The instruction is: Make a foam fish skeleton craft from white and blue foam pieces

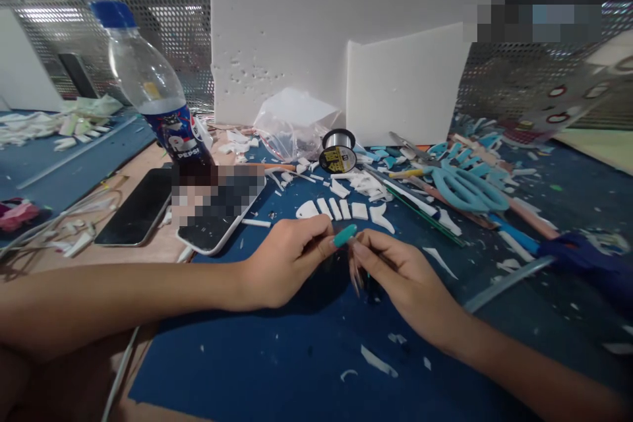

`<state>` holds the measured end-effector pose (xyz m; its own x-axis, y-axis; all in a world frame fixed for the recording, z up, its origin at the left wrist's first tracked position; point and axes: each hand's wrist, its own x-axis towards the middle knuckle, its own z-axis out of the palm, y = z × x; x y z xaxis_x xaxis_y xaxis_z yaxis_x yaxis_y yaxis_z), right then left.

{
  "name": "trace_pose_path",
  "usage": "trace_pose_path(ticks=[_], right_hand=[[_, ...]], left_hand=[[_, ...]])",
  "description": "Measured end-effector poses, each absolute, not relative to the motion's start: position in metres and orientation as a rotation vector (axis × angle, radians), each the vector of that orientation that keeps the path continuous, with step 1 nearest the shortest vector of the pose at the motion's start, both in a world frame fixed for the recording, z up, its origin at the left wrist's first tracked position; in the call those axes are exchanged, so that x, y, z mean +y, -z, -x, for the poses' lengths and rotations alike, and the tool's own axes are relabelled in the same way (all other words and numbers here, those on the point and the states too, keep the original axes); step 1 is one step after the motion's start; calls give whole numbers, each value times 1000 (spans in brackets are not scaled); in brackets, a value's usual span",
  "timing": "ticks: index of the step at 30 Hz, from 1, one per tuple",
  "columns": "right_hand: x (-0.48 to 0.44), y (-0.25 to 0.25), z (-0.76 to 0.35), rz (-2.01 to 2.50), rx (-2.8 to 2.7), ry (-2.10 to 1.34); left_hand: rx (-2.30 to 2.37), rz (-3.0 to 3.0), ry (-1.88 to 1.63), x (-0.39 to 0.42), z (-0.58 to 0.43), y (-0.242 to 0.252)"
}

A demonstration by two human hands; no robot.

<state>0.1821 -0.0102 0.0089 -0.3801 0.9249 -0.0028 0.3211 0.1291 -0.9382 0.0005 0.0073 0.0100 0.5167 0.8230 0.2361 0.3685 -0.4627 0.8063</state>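
My left hand [291, 257] and my right hand [408, 277] meet in front of me, each closed in a pinch, thumb against fingers. A smooth teal oval [345, 235] shows at the left thumb tip; I cannot tell whether it is a painted nail or a separate piece. Whatever lies between the fingertips is too small or hidden to name. Just beyond the hands lies a white fish skeleton shape [343, 210], cut in separate pieces: head, several ribs and a tail. Behind that stands a spool of clear line [338, 151] with a black and yellow label.
A Pepsi bottle [171, 105] and two phones, a dark phone [136, 208] and a white-edged phone [222, 217], stand left. Blue-handled scissors [467, 188] lie right, near a dark blue tool [583, 264]. White scraps [378, 361] litter the blue mat [277, 369]. White foam boards [405, 89] rise behind.
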Motion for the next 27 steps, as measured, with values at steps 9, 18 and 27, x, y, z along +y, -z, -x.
trace_pose_path(ticks=[9, 18, 27], right_hand=[[-13, -9, -182, 1151, -1737, -1302], [-11, -13, -180, 1116, -1852, -1313], [-9, -13, -181, 864, -1672, -1583]], left_hand=[[936, -2541, -1063, 5, 3, -8], [679, -3080, -1275, 0, -5, -5], [863, -3072, -1309, 2, -10, -8]])
